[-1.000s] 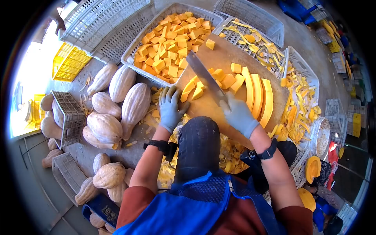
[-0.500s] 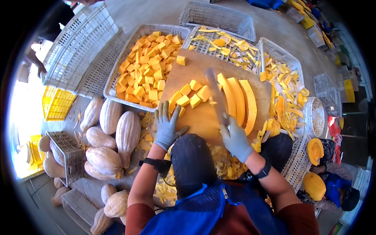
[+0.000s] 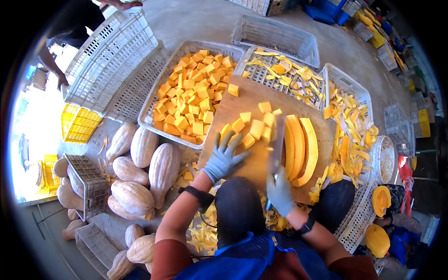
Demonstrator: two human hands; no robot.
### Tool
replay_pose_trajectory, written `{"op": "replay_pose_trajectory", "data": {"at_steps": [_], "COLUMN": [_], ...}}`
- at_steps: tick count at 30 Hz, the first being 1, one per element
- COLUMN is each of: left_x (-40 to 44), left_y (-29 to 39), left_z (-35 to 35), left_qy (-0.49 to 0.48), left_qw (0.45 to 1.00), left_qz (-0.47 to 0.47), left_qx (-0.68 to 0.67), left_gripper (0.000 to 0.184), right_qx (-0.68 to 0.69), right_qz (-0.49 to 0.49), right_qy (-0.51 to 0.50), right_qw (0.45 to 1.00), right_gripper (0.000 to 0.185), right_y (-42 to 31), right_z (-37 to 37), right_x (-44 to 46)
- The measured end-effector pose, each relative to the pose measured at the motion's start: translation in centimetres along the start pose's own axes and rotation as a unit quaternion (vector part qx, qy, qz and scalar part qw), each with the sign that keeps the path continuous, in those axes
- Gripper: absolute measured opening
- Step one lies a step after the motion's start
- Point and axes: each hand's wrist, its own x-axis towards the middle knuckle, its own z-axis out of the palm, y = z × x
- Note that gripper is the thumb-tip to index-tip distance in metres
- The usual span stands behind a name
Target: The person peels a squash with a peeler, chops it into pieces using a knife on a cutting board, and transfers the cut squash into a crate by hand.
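Note:
My right hand (image 3: 280, 192) wraps its grey glove round the handle of a knife (image 3: 277, 142). The blade, blurred, stands just left of several long curved pumpkin slices (image 3: 307, 151) on a brown cutting board (image 3: 254, 175). Left of the blade lie loose orange pumpkin cubes (image 3: 256, 129). My left hand (image 3: 225, 158), gloved as well, rests at the board's left edge, fingers spread beside the nearest cubes. Whether its fingertips touch them I cannot tell. One cube (image 3: 233, 90) sits alone at the board's far corner.
A crate (image 3: 154, 100) heaped with pumpkin cubes adjoins the board. Peelings fill a crate (image 3: 347, 77) at right, near a white bucket (image 3: 383, 158). Whole pumpkins (image 3: 164, 170) lie on the floor at left, by stacked crates (image 3: 112, 56). Other people are at the upper left and lower right.
The view has shifted, so the scene sits further right and lower. The knife has turned more upright, and cubes left of it have spread. My left hand's fingers are wider apart.

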Motion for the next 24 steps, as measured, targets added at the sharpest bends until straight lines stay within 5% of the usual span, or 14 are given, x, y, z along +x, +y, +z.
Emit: {"op": "replay_pose_trajectory", "data": {"at_steps": [3, 5, 8, 11, 14, 17, 19, 24], "left_x": [1.5, 2.8, 7.0, 8.1, 7.3, 7.1, 7.5, 11.3], "left_y": [-2.7, -5.7, -7.1, -7.7, -6.6, -5.8, -4.4, -0.1], "left_z": [0.6, 2.0, -0.6, -0.7, -0.1, 0.2, -0.5, -6.8], "left_qy": [-0.006, 0.005, 0.024, 0.086, 0.087, 0.097, 0.106, -0.134], "left_qw": [0.998, 0.99, 0.95, 0.943, 0.968, 0.98, 0.984, 0.96], "left_qz": [0.009, -0.01, -0.262, -0.289, -0.208, -0.159, -0.14, -0.167], "left_qx": [0.055, 0.14, 0.171, 0.142, 0.113, 0.065, 0.02, -0.182], "left_gripper": [0.042, 0.04, 0.044, 0.048, 0.042, 0.035, 0.031, 0.042], "right_qx": [0.0, 0.023, 0.136, 0.125, 0.047, 0.3, 0.289, 0.202], "right_qz": [-0.122, -0.052, 0.001, -0.032, -0.011, 0.031, -0.015, -0.083], "right_qy": [0.027, -0.057, -0.159, -0.077, 0.032, -0.157, -0.16, -0.002], "right_qw": [0.992, 0.997, 0.978, 0.989, 0.998, 0.94, 0.944, 0.976], "right_gripper": [0.042, 0.039, 0.032, 0.027, 0.022, 0.019, 0.015, 0.019], "right_y": [1.1, -1.0, -7.8, -7.9, -6.9, -7.7, -8.1, -4.3], "right_z": [3.3, 4.7, 1.6, -0.6, -1.3, -2.3, -3.9, -9.8], "right_x": [5.1, 9.9, 14.0, 15.3, 15.8, 15.5, 15.1, 11.2]}}
